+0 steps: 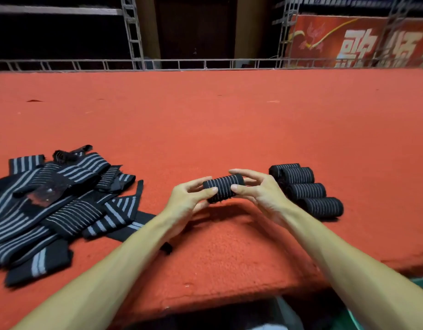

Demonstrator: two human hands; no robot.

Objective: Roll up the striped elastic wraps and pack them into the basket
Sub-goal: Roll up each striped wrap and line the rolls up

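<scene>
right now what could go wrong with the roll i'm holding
1. The held roll is only pinched near its ends by the left hand and right hand. Its lower edge looks loose, so it may spring open if the grip eases.
2. The finished rolls lie close beside the right hand, so a careless set-down could knock them rolling.

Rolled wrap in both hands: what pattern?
Rolled wrap: black with thin pale-grey stripes, head view.

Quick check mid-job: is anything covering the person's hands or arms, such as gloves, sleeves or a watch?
Nothing shows. The left hand and right hand are bare, without gloves or rings. The left forearm and right forearm are bare up to the frame edge: no sleeves, watch, bands or markings visible.
</scene>
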